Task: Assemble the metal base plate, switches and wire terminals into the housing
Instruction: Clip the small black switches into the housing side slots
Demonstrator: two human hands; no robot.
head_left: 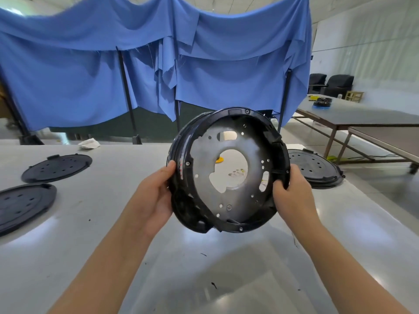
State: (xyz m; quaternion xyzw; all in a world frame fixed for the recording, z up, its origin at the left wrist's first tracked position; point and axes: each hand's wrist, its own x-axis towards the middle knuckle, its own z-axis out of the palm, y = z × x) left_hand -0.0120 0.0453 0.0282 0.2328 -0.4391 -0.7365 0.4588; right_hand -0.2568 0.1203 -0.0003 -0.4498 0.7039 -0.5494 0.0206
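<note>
Two hands support the round black housing (229, 171), which is held tilted above the counter (95, 223) with its open face turned toward the camera. The metal base plate (235, 177) is seen seated inside the housing ring. The left hand (156, 196) is curled round the left rim, thumb on the front edge; the right hand (292, 193) is curled round the right rim, fingertips hooked inside. No switches can be made out in the housing. Small parts, possibly terminals with yellow wire, are visible on the counter through the plate's central opening, but are too small to identify.

Risk: whether the plate is fastened cannot be told; if it is loose, further tilting could let it slide out of the ring. A slackened grip on either rim would drop the assembly onto the counter.

Clearance: open counter is available directly below and toward the viewer. Two dark lids (56, 167) lie well apart to the left, and a further dark lid (317, 168) lies just behind the right hand, near the counter's right edge. A blue curtain (136, 64) closes off the far side.
</note>
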